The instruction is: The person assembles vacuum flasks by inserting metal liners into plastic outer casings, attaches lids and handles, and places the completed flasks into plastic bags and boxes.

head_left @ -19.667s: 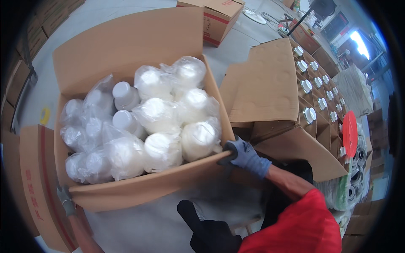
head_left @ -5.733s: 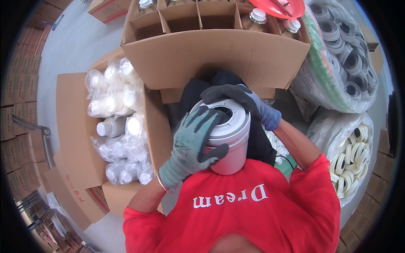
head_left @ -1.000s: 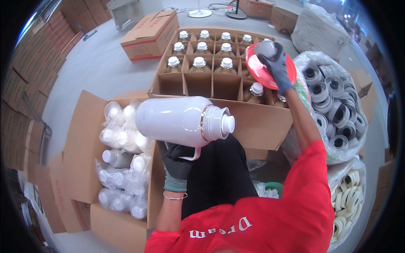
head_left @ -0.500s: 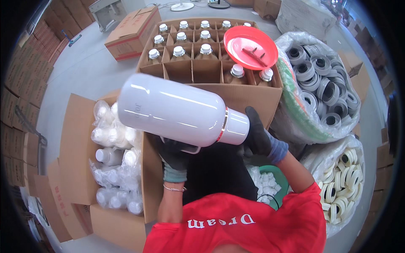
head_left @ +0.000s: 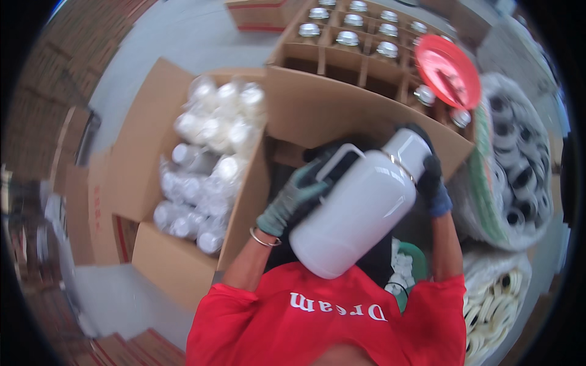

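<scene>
A large pale-grey vacuum flask (head_left: 360, 213), with a side handle and a shiny ring below its cup-shaped lid (head_left: 408, 154), lies slanted in front of my chest, lid toward the far right. My right hand (head_left: 432, 174), in a dark glove with a blue cuff, is wrapped round the lid end. My left hand (head_left: 299, 195), in a grey-green glove with dark fingers, holds the flask at its handle side; some of its fingers are hidden behind the handle.
At left, an open carton (head_left: 244, 201) holds plastic-wrapped white bottles (head_left: 210, 131). Ahead stands a divided carton (head_left: 366, 110) of silver-capped bottles, with a red dish (head_left: 452, 58) on it. Sacks of grey rings (head_left: 519, 161) and cream rings (head_left: 494, 305) stand right; a green basin (head_left: 419, 263) holds small white pieces.
The flask has turned from nearly level to steeply slanted, its base now near my chest. My left hand has come out from beneath to its handle side. The view has shifted left.
</scene>
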Demonstrator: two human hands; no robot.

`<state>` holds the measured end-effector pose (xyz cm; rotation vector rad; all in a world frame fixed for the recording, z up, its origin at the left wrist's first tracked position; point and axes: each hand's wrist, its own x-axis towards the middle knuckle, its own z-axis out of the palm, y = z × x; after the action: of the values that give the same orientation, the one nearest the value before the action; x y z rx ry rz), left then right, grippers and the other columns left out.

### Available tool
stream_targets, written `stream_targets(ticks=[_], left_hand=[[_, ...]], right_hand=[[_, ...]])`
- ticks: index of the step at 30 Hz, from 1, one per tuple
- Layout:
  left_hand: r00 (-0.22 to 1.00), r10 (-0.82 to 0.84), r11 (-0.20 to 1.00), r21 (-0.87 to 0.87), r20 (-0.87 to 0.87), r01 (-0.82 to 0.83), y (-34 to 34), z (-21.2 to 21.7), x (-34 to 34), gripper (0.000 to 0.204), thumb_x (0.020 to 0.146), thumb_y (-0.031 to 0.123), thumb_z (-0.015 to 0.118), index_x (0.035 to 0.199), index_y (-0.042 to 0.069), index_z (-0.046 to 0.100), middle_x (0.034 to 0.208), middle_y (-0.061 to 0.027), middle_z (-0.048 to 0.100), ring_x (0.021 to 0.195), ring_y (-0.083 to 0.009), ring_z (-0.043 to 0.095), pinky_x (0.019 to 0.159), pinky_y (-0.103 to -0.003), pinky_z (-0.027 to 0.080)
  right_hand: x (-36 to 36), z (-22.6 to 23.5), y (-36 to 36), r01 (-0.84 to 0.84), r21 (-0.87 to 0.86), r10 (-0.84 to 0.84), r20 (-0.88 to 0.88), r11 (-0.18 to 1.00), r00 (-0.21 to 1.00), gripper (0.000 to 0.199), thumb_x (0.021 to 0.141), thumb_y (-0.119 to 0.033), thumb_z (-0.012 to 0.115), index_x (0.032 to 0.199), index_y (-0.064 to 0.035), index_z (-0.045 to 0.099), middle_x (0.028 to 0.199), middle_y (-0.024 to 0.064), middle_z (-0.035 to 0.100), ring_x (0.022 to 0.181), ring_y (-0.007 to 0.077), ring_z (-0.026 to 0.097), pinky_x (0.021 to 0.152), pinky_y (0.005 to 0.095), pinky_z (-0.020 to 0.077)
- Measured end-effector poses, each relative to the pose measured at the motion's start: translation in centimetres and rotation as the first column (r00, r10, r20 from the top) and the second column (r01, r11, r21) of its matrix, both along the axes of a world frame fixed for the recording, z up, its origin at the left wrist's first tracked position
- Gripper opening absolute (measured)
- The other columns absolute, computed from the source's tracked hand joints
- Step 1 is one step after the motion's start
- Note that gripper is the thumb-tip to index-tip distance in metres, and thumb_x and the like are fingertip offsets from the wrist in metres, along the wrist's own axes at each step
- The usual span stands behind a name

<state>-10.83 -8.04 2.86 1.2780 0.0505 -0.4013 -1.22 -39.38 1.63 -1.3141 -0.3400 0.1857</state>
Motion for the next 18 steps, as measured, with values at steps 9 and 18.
stream_targets(ticks=[9,18], left_hand=[[0.966,0.068,0.875,0.451,0.248,-0.177,11.6,-5.0,-4.0,0.06,0.086,0.027,0.071,0.136,0.004,0.049,0.125,-0.0129,0.06,0.11,-0.0221,0.058,0.099,-0.036,0.044],[0.961,0.171,-0.068,0.97,-0.219,0.233,26.4,-13.7,-4.3,0.051,0.076,0.05,0.07,0.103,0.006,0.067,0.103,-0.019,0.067,0.102,-0.0361,0.063,0.089,-0.049,0.047]], right_hand=[[-1.6,4.9,6.5,-0.289,-0.465,0.309,-0.034,0.837,0.95,0.061,0.078,-0.036,0.068,0.125,0.0015,0.058,0.129,0.0143,0.055,0.122,0.0265,0.051,0.105,0.0369,0.0365],[2.4,7.1,9.6,-0.24,-0.549,0.247,-0.064,0.801,0.967,0.033,0.093,-0.017,0.057,0.121,0.0008,0.059,0.113,0.0093,0.061,0.104,0.0177,0.057,0.093,0.0297,0.0444]])
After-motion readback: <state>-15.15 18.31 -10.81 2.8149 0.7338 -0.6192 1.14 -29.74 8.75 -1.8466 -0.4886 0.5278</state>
